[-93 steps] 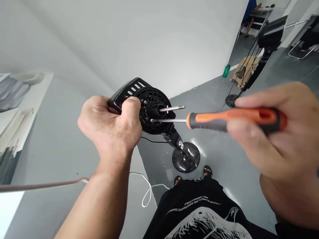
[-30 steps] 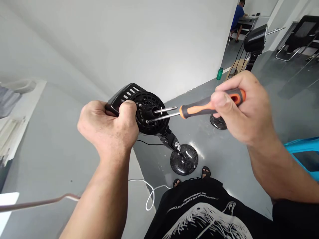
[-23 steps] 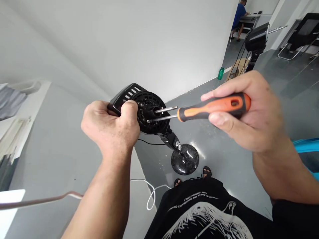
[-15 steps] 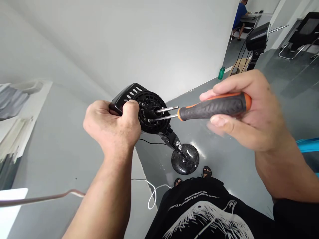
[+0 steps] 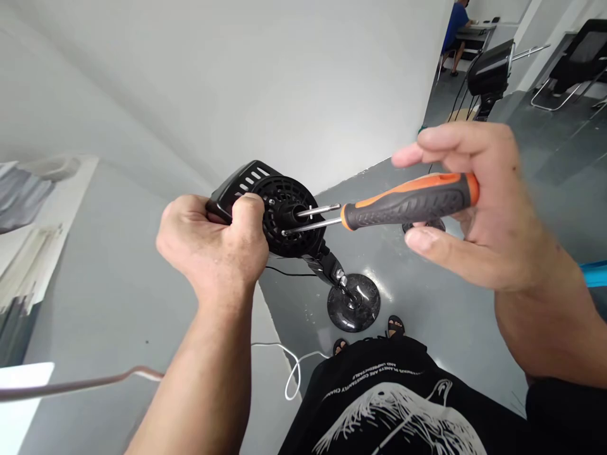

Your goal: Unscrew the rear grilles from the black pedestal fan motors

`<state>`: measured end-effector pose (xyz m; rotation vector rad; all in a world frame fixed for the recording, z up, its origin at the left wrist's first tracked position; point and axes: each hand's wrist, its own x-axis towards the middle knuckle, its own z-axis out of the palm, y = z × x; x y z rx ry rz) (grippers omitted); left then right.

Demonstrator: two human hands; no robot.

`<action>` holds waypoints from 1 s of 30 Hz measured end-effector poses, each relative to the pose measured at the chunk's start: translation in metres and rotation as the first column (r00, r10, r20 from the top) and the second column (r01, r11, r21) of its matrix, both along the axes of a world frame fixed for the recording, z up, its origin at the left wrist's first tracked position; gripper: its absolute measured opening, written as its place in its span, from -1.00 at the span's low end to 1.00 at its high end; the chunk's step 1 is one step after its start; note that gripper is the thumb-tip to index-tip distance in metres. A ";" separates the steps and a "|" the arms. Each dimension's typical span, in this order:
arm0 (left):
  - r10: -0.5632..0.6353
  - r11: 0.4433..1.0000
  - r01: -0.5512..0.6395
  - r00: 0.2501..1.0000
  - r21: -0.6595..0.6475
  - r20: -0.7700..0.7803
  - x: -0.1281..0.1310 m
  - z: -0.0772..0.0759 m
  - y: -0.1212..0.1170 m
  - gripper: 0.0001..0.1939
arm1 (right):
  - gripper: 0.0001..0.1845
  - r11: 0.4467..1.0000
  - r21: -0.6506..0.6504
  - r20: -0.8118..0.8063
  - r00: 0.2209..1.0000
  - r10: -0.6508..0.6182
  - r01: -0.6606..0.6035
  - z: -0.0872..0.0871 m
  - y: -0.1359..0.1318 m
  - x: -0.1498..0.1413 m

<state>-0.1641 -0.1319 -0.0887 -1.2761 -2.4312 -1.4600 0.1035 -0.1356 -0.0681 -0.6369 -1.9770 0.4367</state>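
Note:
My left hand (image 5: 218, 237) grips the black fan motor housing (image 5: 249, 177), its thumb pressed on the slotted front. A metal shaft (image 5: 320, 210) with a threaded end sticks out of the middle of that front. The screwdriver (image 5: 408, 201), with an orange and dark grey handle, has its tip at a screw (image 5: 283, 233) just below the shaft. My right hand (image 5: 478, 208) supports the handle's butt end against the palm, fingers and thumb loosened and spread around it. Below the housing, a black stand leads down to a round glossy base (image 5: 353, 303) on the floor.
Another black fan motor (image 5: 490, 69) on a stand is at the upper right. A person in blue (image 5: 458, 28) sits at a desk behind it, near a black chair (image 5: 581, 60). A white wall is ahead. A white cable (image 5: 296, 366) loops at lower centre; papers (image 5: 28, 253) lie left.
My right hand's fingers have loosened and spread away from the screwdriver handle, and the handle has turned, showing more orange on top. My left hand and the motor housing have hardly moved.

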 end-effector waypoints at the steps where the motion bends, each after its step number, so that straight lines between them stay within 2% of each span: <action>1: 0.000 1.000 0.000 1.000 0.005 0.001 0.000 0.000 0.000 -0.61 | -0.56 0.998 0.055 0.033 0.999 0.001 -0.003 0.001 0.000 0.000; 3: 0.003 1.000 -0.003 1.000 0.007 0.004 -0.001 0.000 0.001 -0.61 | -0.80 0.992 0.089 0.047 0.994 -0.095 0.091 0.002 -0.001 0.000; 5: 0.001 1.000 -0.001 1.000 -0.005 0.003 -0.001 0.000 0.001 -0.61 | -0.80 0.986 0.006 0.013 0.986 -0.165 0.165 0.003 -0.002 0.001; 7: 0.000 1.000 0.000 1.000 -0.008 0.001 -0.002 0.000 0.001 -0.62 | -0.71 0.992 -0.046 0.020 0.993 -0.114 0.115 0.004 -0.003 0.002; 9: -0.003 1.000 0.003 1.000 -0.001 0.001 -0.002 0.000 0.001 -0.63 | -0.51 0.999 0.048 0.082 0.996 -0.016 0.012 0.005 -0.002 0.003; 10: -0.003 1.000 0.003 1.000 0.002 0.003 -0.001 0.000 0.001 -0.62 | -0.53 0.995 0.104 0.111 0.994 -0.005 -0.007 0.006 -0.001 0.003; 11: -0.004 1.000 0.004 1.000 0.006 0.004 -0.001 0.000 0.001 -0.62 | -0.65 0.989 0.145 0.113 0.993 -0.024 0.008 0.007 -0.001 0.003; 12: -0.008 1.000 0.008 1.000 0.006 0.005 -0.001 0.000 0.001 -0.62 | -0.79 0.986 0.158 0.088 0.994 -0.061 0.047 0.008 0.000 0.002; 13: -0.007 1.000 0.007 1.000 0.008 0.005 -0.001 0.000 0.001 -0.61 | -0.84 0.987 0.130 0.054 0.993 -0.105 0.097 0.009 0.001 0.002; 15: -0.006 1.000 0.006 1.000 0.008 0.000 -0.001 0.000 0.001 -0.61 | -0.80 0.993 0.024 0.036 0.992 -0.117 0.116 0.009 0.001 0.002; 18: -0.001 1.000 0.001 1.000 0.010 -0.002 -0.002 0.000 0.001 -0.61 | -0.58 0.999 0.036 0.116 0.993 0.005 -0.010 0.008 0.001 0.003; 19: -0.003 1.000 0.003 1.000 0.015 0.000 -0.002 -0.001 0.001 -0.61 | -0.60 0.997 0.071 0.121 0.993 -0.005 -0.004 0.008 0.001 0.003; 21: -0.011 1.000 0.011 1.000 0.026 -0.002 -0.003 -0.002 0.001 -0.60 | -0.83 0.991 0.091 0.061 0.992 -0.107 0.101 0.007 0.002 0.004; 22: -0.014 0.999 0.014 1.000 0.029 -0.007 -0.003 -0.002 0.001 -0.60 | -0.81 0.989 0.055 0.047 0.989 -0.137 0.135 0.007 0.002 0.004; 24: -0.019 1.000 0.019 1.000 0.023 -0.011 -0.003 -0.003 0.001 -0.59 | -0.76 0.995 -0.020 0.074 0.993 -0.095 0.097 0.007 0.002 0.005; 26: -0.014 1.000 0.014 1.000 0.023 -0.008 -0.003 -0.003 0.001 -0.59 | -0.53 1.000 -0.013 0.141 0.990 0.000 0.001 0.007 0.002 0.006; 27: -0.011 1.000 0.012 1.000 0.028 -0.003 -0.002 -0.003 0.001 -0.59 | -0.47 1.000 0.029 0.158 0.987 -0.002 -0.003 0.006 0.002 0.007; 28: -0.011 0.999 0.011 1.000 0.033 0.000 -0.002 -0.003 0.001 -0.58 | -0.55 0.997 0.074 0.141 0.989 -0.049 0.039 0.006 0.002 0.006; 29: -0.009 0.999 0.009 1.000 0.039 0.000 -0.002 -0.003 0.001 -0.58 | -0.71 0.990 0.094 0.105 0.988 -0.111 0.101 0.006 0.002 0.006; 30: -0.010 0.999 0.010 1.000 0.039 0.000 -0.002 -0.003 0.001 -0.57 | -0.82 0.985 0.078 0.074 0.985 -0.157 0.151 0.005 0.002 0.006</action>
